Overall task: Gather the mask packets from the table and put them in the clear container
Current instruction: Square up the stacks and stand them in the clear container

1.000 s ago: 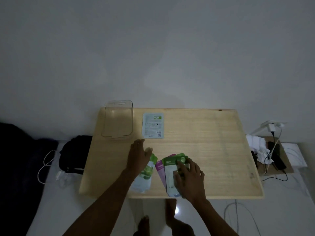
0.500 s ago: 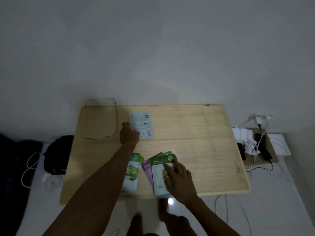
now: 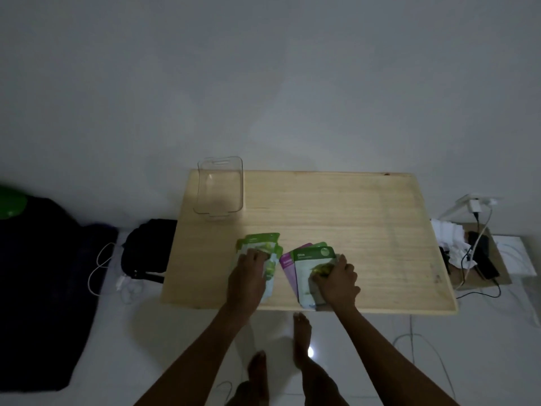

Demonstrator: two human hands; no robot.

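A clear container (image 3: pixel 219 187) stands empty at the back left of the wooden table (image 3: pixel 351 218). Near the front edge lie two fanned piles of mask packets. My left hand (image 3: pixel 248 273) rests flat on the left pile of green packets (image 3: pixel 262 241), fingers curled over their middle. My right hand (image 3: pixel 336 278) presses on the right pile (image 3: pixel 307 256), whose top packet is green and reads "Olive", with a purple one under it. Whether either hand grips or only presses is unclear.
A black bag (image 3: pixel 149 247) and a white cable (image 3: pixel 101 268) lie on the floor left of the table. A low board with chargers, papers and cables (image 3: pixel 474 250) sits to the right. My bare feet (image 3: pixel 301 338) stand under the table's front edge.
My left hand reached to the white packet at the back, and that packet is gone from there now. The hand is back at the front on the left pile, which shows more packets.
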